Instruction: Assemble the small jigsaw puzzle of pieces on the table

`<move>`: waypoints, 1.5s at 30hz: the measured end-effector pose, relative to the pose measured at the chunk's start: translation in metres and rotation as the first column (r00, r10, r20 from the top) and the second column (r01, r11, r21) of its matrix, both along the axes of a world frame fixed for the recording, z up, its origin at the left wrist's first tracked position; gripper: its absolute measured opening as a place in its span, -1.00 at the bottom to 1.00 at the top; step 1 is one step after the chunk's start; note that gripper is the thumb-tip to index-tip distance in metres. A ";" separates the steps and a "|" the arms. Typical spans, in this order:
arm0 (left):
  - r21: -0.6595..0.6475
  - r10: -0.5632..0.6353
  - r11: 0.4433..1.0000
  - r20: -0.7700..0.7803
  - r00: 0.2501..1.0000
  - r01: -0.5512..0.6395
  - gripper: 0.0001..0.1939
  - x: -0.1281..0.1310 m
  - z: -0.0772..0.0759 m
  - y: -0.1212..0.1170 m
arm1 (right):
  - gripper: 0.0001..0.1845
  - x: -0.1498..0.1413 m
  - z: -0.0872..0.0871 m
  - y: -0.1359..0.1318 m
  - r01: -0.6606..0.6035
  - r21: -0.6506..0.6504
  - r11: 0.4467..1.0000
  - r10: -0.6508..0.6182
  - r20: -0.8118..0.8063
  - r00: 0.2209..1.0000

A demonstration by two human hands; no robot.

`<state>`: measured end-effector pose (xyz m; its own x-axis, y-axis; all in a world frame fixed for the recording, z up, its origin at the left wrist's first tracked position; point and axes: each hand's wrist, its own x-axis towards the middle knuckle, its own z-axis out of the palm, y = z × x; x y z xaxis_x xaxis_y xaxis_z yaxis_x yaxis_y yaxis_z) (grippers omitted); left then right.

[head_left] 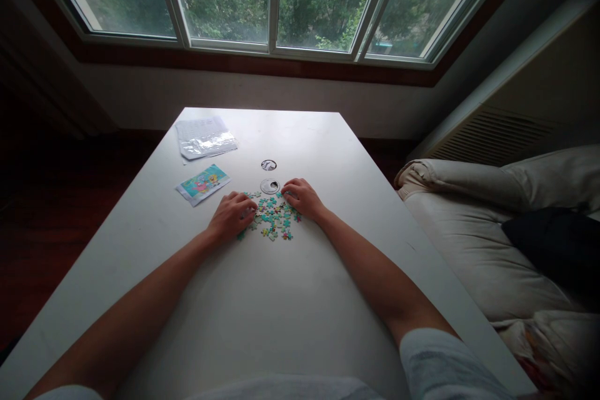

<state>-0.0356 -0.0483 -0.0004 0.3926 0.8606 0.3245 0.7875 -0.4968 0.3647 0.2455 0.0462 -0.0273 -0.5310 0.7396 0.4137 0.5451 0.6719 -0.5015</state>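
Observation:
A loose spread of small jigsaw puzzle pieces, mostly teal, green and yellow, lies on the white table. At its left edge, my left hand rests palm down, fingers loosely bent and touching the outer pieces. Across the spread, my right hand lies over the upper right pieces with its fingers apart. Both palms and some fingertips are hidden from view. A printed picture card, teal with colourful figures, lies to the left of the pieces.
Just beyond the pieces are two round black-and-white marks, a nearer disc and a farther disc. A clear plastic bag with white paper lies at the far left. Beside the table stands a beige sofa; windows face me.

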 end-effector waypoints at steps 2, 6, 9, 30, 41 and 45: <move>0.001 -0.012 1.000 -0.015 1.000 0.012 -0.86 0.001 0.000 0.000 | -0.83 0.000 -0.001 0.000 0.003 -0.003 1.000 -0.003 -0.001 1.000; 0.014 -0.019 1.000 -0.032 0.999 0.020 -0.85 0.000 -0.001 0.000 | -0.83 0.000 -0.001 0.001 0.000 -0.004 1.000 0.000 0.004 1.000; 0.029 -0.029 0.999 -0.059 0.998 0.031 -0.83 -0.001 -0.001 0.002 | -0.83 0.000 0.000 0.001 0.001 0.006 1.000 -0.001 0.006 1.000; 0.031 -0.067 0.997 -0.013 0.998 0.067 -0.84 -0.003 0.000 0.003 | -0.85 -0.001 0.000 0.000 0.003 0.007 1.000 -0.003 0.006 1.000; -0.046 -0.260 0.965 0.004 0.966 0.260 -0.87 0.003 0.019 -0.006 | -0.84 -0.001 0.003 -0.002 0.004 0.002 1.000 -0.004 0.024 1.000; -0.095 -0.379 0.923 -0.049 0.924 0.374 -0.93 0.012 0.027 -0.013 | -0.83 -0.001 0.005 -0.002 0.009 -0.007 1.000 -0.009 0.036 0.999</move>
<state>-0.0239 -0.0617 0.0268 0.7106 0.6677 0.2218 0.5717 -0.7317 0.3711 0.2446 0.0438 -0.0221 -0.5385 0.7475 0.3889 0.5691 0.6630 -0.4864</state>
